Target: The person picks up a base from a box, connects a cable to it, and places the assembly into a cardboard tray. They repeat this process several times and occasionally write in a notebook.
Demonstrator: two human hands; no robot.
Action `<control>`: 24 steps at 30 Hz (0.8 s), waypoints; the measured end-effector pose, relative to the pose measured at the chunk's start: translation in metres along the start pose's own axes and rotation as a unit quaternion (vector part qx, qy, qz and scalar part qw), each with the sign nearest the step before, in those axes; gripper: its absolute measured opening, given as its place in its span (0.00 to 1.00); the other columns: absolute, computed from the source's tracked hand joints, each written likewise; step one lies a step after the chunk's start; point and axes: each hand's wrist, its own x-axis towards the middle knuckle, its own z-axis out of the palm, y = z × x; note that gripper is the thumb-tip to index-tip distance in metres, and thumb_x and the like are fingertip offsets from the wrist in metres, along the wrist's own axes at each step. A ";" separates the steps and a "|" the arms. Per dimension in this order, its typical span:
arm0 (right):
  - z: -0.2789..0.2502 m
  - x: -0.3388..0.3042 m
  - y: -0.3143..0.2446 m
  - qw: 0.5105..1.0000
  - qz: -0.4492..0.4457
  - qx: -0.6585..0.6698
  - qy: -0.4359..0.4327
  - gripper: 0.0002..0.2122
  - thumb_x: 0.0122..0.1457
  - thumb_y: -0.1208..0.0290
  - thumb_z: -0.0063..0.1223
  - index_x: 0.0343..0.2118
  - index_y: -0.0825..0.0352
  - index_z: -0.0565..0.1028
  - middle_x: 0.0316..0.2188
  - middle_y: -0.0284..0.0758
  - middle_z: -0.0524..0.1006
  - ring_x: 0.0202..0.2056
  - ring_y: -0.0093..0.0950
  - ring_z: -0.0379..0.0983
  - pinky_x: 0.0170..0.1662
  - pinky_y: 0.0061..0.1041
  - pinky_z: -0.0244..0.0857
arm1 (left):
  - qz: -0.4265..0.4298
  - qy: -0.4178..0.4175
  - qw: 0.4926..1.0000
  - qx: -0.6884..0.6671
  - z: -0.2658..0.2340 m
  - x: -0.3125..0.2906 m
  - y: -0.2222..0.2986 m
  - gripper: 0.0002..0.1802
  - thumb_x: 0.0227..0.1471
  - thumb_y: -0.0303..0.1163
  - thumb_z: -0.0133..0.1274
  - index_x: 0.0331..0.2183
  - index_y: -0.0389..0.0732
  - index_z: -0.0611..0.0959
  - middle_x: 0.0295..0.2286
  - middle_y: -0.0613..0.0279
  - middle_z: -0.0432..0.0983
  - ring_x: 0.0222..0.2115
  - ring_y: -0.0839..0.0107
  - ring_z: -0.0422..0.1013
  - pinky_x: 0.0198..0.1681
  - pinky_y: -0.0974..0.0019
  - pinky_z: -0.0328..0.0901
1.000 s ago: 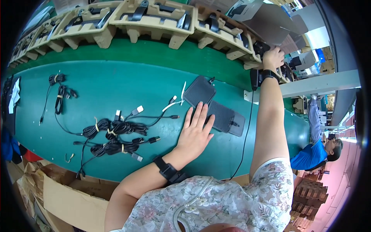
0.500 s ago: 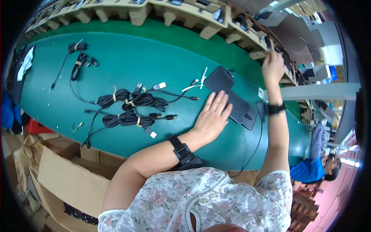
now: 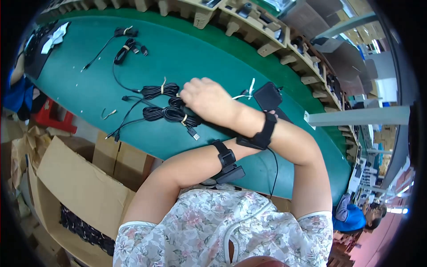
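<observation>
My right hand reaches across to the left with its fingers curled down at a group of black USB cables. Its fingertips are turned away, so what lies inside them is hidden. Beside that hand are a coiled cable with a pale tie and another coil with a light-coloured plug. My left hand is almost wholly covered by my right forearm; only a bit of finger shows next to a flat black rectangular pad. Black straps with small boxes sit on both wrists.
Two more tied cables lie at the far left of the green table. Moulded trays line its back edge. A grey metal post juts in at right. An open carton stands at lower left. People in blue are at both sides.
My right hand has swung from the trays at the far right to the cables, crossing over my left arm. My left hand, earlier flat on the pads, is now mostly hidden. The view has shifted.
</observation>
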 end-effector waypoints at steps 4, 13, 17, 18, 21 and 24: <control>-0.010 -0.008 -0.002 0.997 0.016 -0.070 0.001 0.08 0.50 0.70 0.54 0.31 0.67 0.69 0.30 0.38 0.72 0.35 0.35 0.69 0.38 0.28 0.63 | -0.176 0.027 0.794 -0.581 0.001 -0.005 -0.008 0.24 0.54 0.40 0.45 0.50 0.40 0.65 0.46 0.58 0.64 0.47 0.67 0.63 0.51 0.63 0.59; -0.079 -0.145 0.036 0.720 0.335 0.529 0.299 0.08 0.59 0.73 0.44 0.40 0.68 0.64 0.28 0.31 0.71 0.32 0.20 0.70 0.35 0.18 0.61 | -0.251 -0.092 0.531 -0.804 -0.066 0.049 0.002 0.20 0.52 0.36 0.51 0.44 0.40 0.68 0.34 0.62 0.69 0.32 0.73 0.69 0.37 0.70 0.66; -0.061 -0.178 0.036 0.734 0.298 0.531 0.300 0.10 0.58 0.74 0.46 0.42 0.68 0.64 0.30 0.33 0.72 0.31 0.21 0.70 0.36 0.19 0.63 | -0.254 -0.053 0.506 -0.822 -0.053 0.034 -0.019 0.11 0.53 0.27 0.48 0.39 0.39 0.68 0.30 0.62 0.70 0.27 0.73 0.71 0.28 0.73 0.66; -0.054 -0.177 0.025 0.798 0.323 0.418 0.292 0.11 0.58 0.74 0.46 0.42 0.68 0.64 0.31 0.33 0.73 0.31 0.21 0.70 0.35 0.20 0.63 | -0.255 -0.057 0.508 -0.821 -0.050 0.034 -0.017 0.11 0.53 0.27 0.48 0.39 0.39 0.68 0.30 0.62 0.70 0.27 0.73 0.71 0.28 0.73 0.66; -0.046 -0.179 0.003 0.862 0.353 0.269 0.244 0.12 0.56 0.74 0.48 0.43 0.67 0.65 0.32 0.37 0.73 0.31 0.26 0.71 0.34 0.23 0.65 | -0.365 -0.060 0.630 -0.682 -0.056 0.036 0.007 0.11 0.53 0.24 0.45 0.40 0.36 0.67 0.29 0.60 0.71 0.25 0.73 0.71 0.25 0.73 0.67; -0.048 -0.182 0.000 0.892 0.362 0.218 0.162 0.13 0.53 0.74 0.50 0.42 0.67 0.67 0.33 0.41 0.75 0.32 0.37 0.74 0.34 0.29 0.66 | -0.331 -0.091 0.653 -0.675 -0.047 0.033 0.011 0.12 0.53 0.23 0.44 0.41 0.35 0.67 0.29 0.59 0.71 0.25 0.73 0.72 0.25 0.73 0.67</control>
